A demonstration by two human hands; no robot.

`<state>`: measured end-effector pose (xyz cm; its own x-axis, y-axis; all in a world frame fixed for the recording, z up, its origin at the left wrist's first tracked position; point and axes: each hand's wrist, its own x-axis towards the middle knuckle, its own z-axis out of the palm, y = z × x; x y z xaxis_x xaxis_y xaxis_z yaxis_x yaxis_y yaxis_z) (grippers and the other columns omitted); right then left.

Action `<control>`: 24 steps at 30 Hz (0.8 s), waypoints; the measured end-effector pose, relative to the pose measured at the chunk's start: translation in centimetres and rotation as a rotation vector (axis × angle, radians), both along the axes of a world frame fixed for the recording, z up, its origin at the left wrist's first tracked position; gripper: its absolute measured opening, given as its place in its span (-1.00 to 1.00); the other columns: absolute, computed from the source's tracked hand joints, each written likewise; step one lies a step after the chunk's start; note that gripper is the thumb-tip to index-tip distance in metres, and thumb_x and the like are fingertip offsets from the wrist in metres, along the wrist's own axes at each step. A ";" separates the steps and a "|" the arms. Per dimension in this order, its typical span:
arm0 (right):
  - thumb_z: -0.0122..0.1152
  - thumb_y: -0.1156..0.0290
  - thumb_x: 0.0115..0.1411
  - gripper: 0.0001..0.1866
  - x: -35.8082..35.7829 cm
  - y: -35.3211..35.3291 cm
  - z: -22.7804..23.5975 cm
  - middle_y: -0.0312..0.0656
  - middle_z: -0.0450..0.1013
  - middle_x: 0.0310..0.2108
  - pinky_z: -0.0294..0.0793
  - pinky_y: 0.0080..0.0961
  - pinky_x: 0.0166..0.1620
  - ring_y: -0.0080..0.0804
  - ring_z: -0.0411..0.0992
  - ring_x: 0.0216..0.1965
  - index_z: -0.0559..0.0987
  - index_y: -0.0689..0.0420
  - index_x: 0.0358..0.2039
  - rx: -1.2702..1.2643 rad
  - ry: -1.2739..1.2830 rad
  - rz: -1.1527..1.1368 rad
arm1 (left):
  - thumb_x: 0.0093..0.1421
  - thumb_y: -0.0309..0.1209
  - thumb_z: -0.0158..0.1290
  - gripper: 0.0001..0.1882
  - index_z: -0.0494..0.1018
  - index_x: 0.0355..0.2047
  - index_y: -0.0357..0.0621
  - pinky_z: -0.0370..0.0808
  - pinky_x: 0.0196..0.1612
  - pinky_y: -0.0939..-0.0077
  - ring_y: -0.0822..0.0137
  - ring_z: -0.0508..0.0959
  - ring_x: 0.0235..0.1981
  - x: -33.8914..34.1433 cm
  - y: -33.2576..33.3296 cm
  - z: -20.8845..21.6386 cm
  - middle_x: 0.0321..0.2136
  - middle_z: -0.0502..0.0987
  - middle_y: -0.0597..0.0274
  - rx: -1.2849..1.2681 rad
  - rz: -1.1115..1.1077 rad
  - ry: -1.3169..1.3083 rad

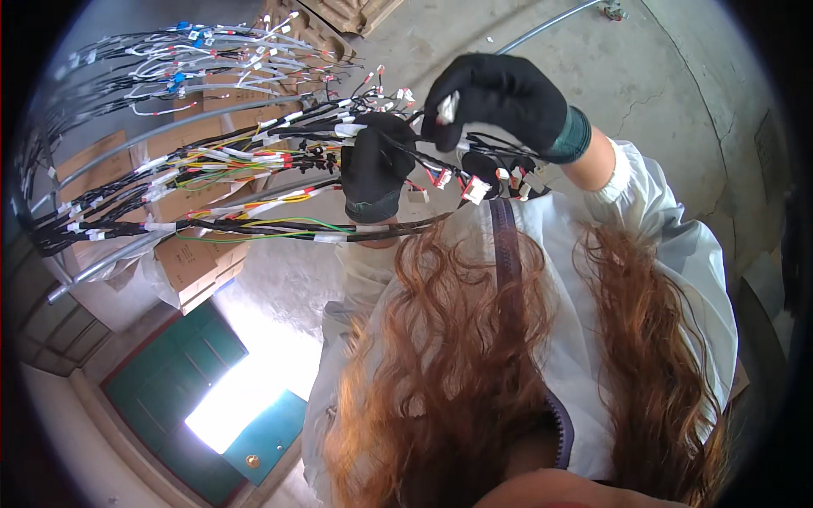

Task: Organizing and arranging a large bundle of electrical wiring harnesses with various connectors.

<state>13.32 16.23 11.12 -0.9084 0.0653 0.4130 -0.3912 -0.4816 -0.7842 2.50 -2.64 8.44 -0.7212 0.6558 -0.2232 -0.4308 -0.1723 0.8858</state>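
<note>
Both hands wear black gloves with dark green cuffs. My left hand [377, 165] is closed around a black cable bundle [296, 131] of a wiring harness, near its right end. Just right of it and slightly higher, my right hand [504, 97] is bent inward, its fingers pinching a small white piece [447, 108]. Whether that piece is a connector or a bit of tape cannot be made out. Below the right hand, loose cable ends hang in front of my jacket, with a white connector [476, 190] and a red-and-white connector [441, 178] among them.
More harnesses with white and grey wires [229, 63] lie across the upper left. Grey metal tubes [110, 275] run beneath the cables. Cardboard boxes [199, 262] stand below them. A bluish tube [546, 27] crosses the concrete floor [627, 85]. A green door [174, 385] is at lower left.
</note>
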 end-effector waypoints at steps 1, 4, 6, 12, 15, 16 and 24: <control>-0.12 0.33 0.12 -0.71 0.0 0.4 0.1 -0.12 0.40 -0.41 0.33 -0.53 -0.23 -0.39 0.38 -0.31 0.36 0.33 -0.30 0.023 -0.090 -0.019 | 0.09 -0.33 -0.12 -0.72 0.28 -0.22 -0.20 0.41 -0.42 0.55 0.34 0.43 -0.38 0.2 0.2 0.1 -0.37 0.40 0.12 0.013 0.015 0.002; -0.19 0.33 0.15 -0.71 -0.7 1.0 -0.8 -0.17 0.41 -0.50 0.33 -0.55 -0.25 -0.46 0.39 -0.36 0.36 0.30 -0.28 0.034 -0.161 -0.099 | 0.09 -0.31 -0.12 -0.73 0.31 -0.24 -0.19 0.34 -0.56 0.64 0.43 0.41 -0.55 -0.1 1.2 0.7 -0.46 0.42 0.14 0.168 -0.014 -0.228; -0.17 0.36 0.14 -0.73 -0.6 2.2 -0.7 -0.15 0.40 -0.44 0.32 -0.56 -0.22 -0.45 0.38 -0.33 0.37 0.27 -0.25 0.033 -0.377 -0.252 | 0.09 -0.30 -0.11 -0.74 0.33 -0.25 -0.17 0.24 -0.69 0.72 0.51 0.34 -0.71 -0.9 1.4 0.4 -0.58 0.43 0.21 0.202 -0.178 -0.204; -0.15 0.44 0.09 -0.74 6.0 0.2 -0.7 -0.21 0.39 -0.44 0.30 -0.68 -0.34 -0.57 0.32 -0.45 0.38 0.29 -0.24 0.161 -0.504 -0.349 | 0.09 -0.29 -0.12 -0.75 0.35 -0.27 -0.16 0.10 -0.79 0.81 0.60 0.26 -0.78 -0.7 3.3 2.0 -0.63 0.43 0.26 -0.014 0.098 -0.056; -0.09 0.50 0.07 -0.73 4.0 -4.0 -0.6 -0.22 0.39 -0.43 0.32 -0.69 -0.34 -0.60 0.33 -0.44 0.34 0.30 -0.19 0.157 -0.725 -0.068 | 0.12 -0.32 -0.16 -0.76 0.35 -0.28 -0.19 0.04 -0.81 0.81 0.63 0.21 -0.81 -0.5 3.9 2.3 -0.62 0.45 0.23 -0.127 0.054 0.173; -0.06 0.54 0.05 -0.72 3.0 -4.3 -2.7 -0.22 0.39 -0.42 0.33 -0.67 -0.32 -0.57 0.34 -0.40 0.34 0.28 -0.18 -0.042 -0.590 -0.008 | 0.12 -0.32 -0.16 -0.76 0.35 -0.28 -0.19 0.04 -0.81 0.81 0.63 0.21 -0.81 -0.3 4.0 2.4 -0.62 0.45 0.23 -0.121 0.049 0.164; 0.01 0.67 -0.05 -0.72 0.1 -5.1 -4.3 -0.19 0.38 -0.34 0.36 -0.58 -0.24 -0.50 0.37 -0.34 0.38 0.25 -0.26 0.243 -0.071 -0.122 | 0.12 -0.26 -0.16 -0.72 0.33 -0.29 -0.21 0.06 -0.85 0.79 0.62 0.24 -0.87 -0.3 3.3 2.2 -0.55 0.49 0.05 0.002 -0.134 0.128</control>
<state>13.42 11.10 6.85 -0.9271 0.0828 0.3656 -0.3748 -0.2290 -0.8984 2.16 0.63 10.63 -0.6500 0.7480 -0.1341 -0.3340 -0.1227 0.9345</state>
